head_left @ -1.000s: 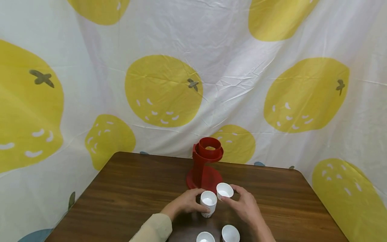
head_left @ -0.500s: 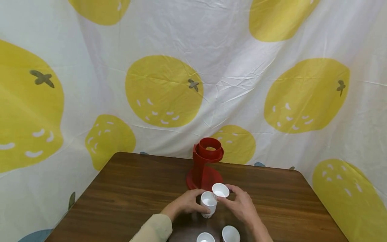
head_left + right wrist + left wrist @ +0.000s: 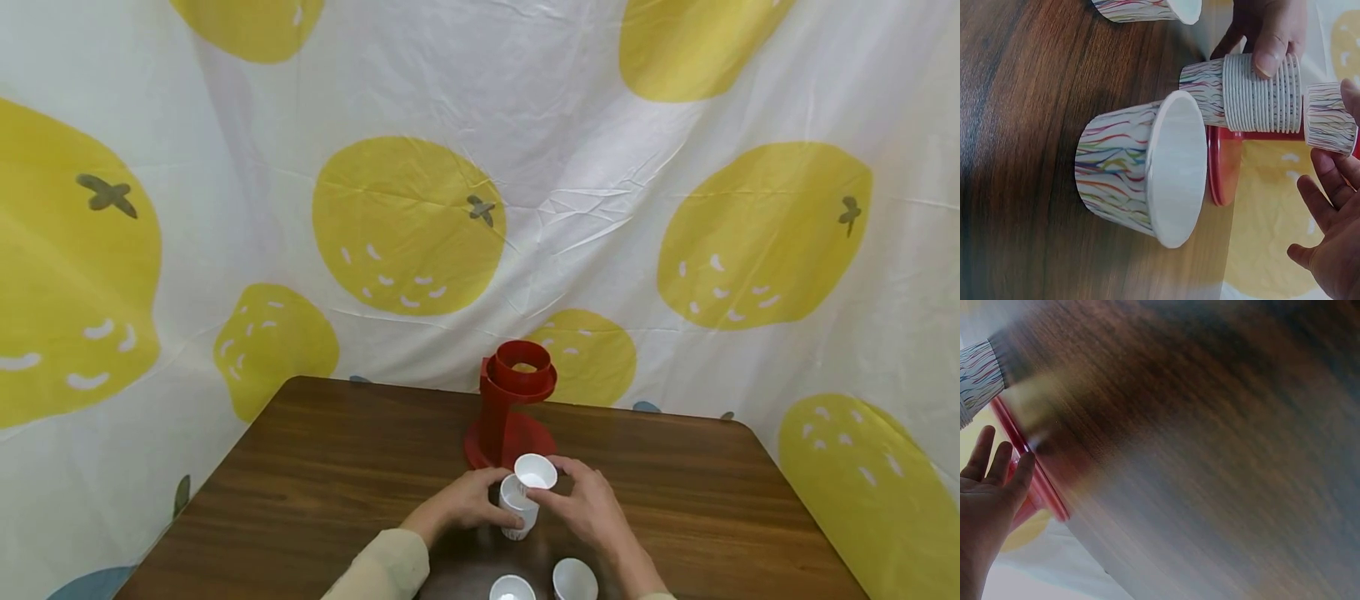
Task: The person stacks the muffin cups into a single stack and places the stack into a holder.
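Note:
My left hand [image 3: 471, 500] grips an upright stack of paper cups [image 3: 1260, 94] printed with colored wavy lines, thumb across the piled rims. My right hand [image 3: 588, 504] pinches a single paper cup [image 3: 536, 473] between thumb and fingers. That cup sits just above the stack's mouth; in the right wrist view a small gap parts the two. The left wrist view shows spread fingers of my left hand [image 3: 994, 500] beside the stack's lower cup [image 3: 979, 378]. Its thumb is out of that view.
Two loose paper cups, a left one [image 3: 512, 588] and a right one [image 3: 575, 578], stand upright near the front. Behind the hands is a red stand [image 3: 492, 425] with a ring-shaped top. A lemon-print cloth [image 3: 570, 167] hangs behind the wooden table [image 3: 360, 450].
My right hand has carried its cup leftward, from beside the stack to over its mouth. The left hand and stack have stayed nearly still.

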`<state>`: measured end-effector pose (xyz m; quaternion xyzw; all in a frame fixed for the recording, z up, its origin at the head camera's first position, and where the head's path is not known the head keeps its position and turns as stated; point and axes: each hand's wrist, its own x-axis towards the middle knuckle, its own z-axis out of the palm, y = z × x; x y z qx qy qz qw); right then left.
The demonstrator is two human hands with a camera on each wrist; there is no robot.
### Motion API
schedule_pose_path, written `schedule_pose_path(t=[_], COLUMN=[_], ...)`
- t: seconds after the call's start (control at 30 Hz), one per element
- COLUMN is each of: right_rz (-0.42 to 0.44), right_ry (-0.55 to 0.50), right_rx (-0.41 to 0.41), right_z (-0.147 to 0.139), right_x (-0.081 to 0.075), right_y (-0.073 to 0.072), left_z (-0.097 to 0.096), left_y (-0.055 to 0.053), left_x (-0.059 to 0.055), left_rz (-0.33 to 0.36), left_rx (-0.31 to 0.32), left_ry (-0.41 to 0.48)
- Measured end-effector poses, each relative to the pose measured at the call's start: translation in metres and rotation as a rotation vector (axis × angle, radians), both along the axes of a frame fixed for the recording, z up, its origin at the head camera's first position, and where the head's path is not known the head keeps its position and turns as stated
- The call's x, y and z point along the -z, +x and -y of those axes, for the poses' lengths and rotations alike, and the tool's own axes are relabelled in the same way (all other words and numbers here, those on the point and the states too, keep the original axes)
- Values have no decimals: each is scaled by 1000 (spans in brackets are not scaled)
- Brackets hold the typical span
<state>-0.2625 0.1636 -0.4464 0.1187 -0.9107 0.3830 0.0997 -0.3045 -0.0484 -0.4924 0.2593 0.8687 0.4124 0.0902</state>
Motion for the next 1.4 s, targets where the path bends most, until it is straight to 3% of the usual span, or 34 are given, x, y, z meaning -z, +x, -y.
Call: schedule_pose_path(t=[0.63,1.4], right_rz=[-11,37], right_ry=[22,53], right_rx=[-42,-66], right_z=[11,13], right_x=[5,15], right_y=[-2,-1], left_z=[0,2], left_y=[0,-1], left_x=[2,2], left_rz=[-6,-31], left_rx=[-1,2], left_ry=[29,3])
